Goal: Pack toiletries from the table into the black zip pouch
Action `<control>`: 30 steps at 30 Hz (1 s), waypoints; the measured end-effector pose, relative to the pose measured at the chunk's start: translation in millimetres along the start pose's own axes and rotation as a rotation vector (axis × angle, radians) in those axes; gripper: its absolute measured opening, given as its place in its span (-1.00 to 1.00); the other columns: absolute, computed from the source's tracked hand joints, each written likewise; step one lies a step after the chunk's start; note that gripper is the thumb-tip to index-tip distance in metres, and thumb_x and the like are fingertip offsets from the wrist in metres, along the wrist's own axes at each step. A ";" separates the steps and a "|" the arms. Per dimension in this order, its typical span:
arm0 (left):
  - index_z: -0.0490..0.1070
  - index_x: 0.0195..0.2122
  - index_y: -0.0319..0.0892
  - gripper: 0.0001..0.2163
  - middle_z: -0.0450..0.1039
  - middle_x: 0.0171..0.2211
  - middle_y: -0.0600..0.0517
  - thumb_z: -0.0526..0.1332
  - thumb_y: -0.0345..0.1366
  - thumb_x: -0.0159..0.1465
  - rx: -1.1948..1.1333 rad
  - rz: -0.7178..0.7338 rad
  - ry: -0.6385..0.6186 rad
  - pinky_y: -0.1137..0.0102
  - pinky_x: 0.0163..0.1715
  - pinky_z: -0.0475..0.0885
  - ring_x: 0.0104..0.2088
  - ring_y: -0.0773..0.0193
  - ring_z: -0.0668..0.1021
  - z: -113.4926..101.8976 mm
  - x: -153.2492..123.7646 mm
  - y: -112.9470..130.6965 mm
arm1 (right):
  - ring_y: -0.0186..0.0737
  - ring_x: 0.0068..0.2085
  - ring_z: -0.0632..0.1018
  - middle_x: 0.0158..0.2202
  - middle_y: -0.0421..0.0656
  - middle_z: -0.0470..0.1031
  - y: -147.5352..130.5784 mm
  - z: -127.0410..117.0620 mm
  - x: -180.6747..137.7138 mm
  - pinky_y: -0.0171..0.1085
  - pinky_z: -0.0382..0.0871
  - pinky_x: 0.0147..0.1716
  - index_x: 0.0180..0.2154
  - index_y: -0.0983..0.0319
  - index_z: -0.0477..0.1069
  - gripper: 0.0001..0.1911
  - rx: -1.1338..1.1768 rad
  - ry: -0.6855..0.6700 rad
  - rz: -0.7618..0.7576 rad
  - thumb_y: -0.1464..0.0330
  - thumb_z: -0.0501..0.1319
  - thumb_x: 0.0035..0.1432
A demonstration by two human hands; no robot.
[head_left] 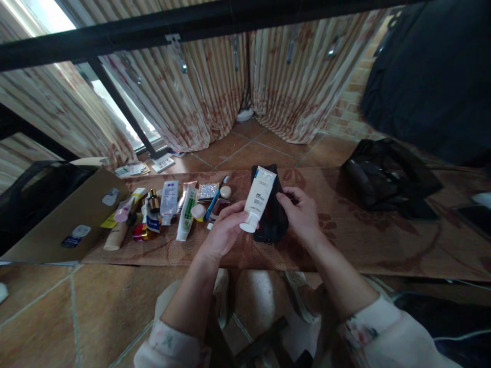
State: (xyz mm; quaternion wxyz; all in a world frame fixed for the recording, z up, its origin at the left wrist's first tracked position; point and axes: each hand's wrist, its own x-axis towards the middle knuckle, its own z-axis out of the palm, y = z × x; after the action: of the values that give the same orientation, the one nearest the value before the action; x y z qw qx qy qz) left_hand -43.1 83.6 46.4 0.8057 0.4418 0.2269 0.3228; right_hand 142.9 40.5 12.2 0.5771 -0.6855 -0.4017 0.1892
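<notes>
White tube (pixel 261 193): pinched near its cap by left grip (pixel 224 230), long axis slanting away and rightward
Black pouch (pixel 273 222): just right of left grip, partly behind tube
Right grip (pixel 303 214): at pouch's right edge; whether pinching, cannot tell

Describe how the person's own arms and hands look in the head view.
The left hand and right hand are bare, with no gloves, rings or watch that I can make out. The left sleeve and right sleeve are whitish, with pinkish and greenish floral patches, and leave the wrists uncovered.
</notes>
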 end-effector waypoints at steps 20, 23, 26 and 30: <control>0.51 -0.25 -0.22 -0.66 0.51 -0.32 0.04 0.32 -0.43 -0.13 0.059 0.110 0.174 0.45 -0.32 0.34 -0.32 0.29 0.48 -14.1 -7.0 3.7 | -0.17 -0.39 0.55 -0.39 -0.13 0.60 0.4 2.1 1.3 -0.25 0.37 -0.37 -0.25 0.21 0.53 -0.67 0.050 -0.018 0.061 0.13 0.24 0.04; 0.49 -0.27 -0.22 -0.67 0.49 -0.35 0.05 0.32 -0.42 -0.13 0.114 0.103 0.176 0.47 -0.35 0.33 -0.35 0.32 0.46 -16.7 -8.1 5.4 | -0.17 -0.39 0.55 -0.39 -0.14 0.60 -0.9 1.5 1.1 -0.25 0.37 -0.36 -0.25 0.21 0.53 -0.68 0.044 -0.023 0.058 0.14 0.23 0.05; 0.47 -0.25 -0.21 -0.67 0.49 -0.35 0.05 0.31 -0.41 -0.11 0.145 0.084 0.153 0.44 -0.34 0.34 -0.35 0.30 0.47 -15.2 -9.4 6.7 | -0.17 -0.37 0.56 -0.36 -0.14 0.60 -3.3 0.7 0.7 -0.24 0.38 -0.34 -0.23 0.20 0.53 -0.69 0.033 -0.040 0.073 0.15 0.22 0.07; 0.48 -0.26 -0.22 -0.73 0.52 -0.32 0.01 0.30 -0.37 -0.04 0.260 0.025 0.098 0.38 -0.24 0.36 -0.28 0.22 0.49 -12.8 -10.3 6.3 | -0.17 -0.37 0.55 -0.36 -0.15 0.57 -5.4 0.4 1.1 -0.23 0.37 -0.34 -0.20 0.20 0.51 -0.69 0.024 -0.031 0.081 0.16 0.22 0.08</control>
State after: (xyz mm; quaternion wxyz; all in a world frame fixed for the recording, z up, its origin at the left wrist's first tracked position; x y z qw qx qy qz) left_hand -60.6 86.0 46.2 0.7253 0.5291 0.3006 0.3220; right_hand 141.4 41.6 17.5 0.5709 -0.6912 -0.3800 0.2279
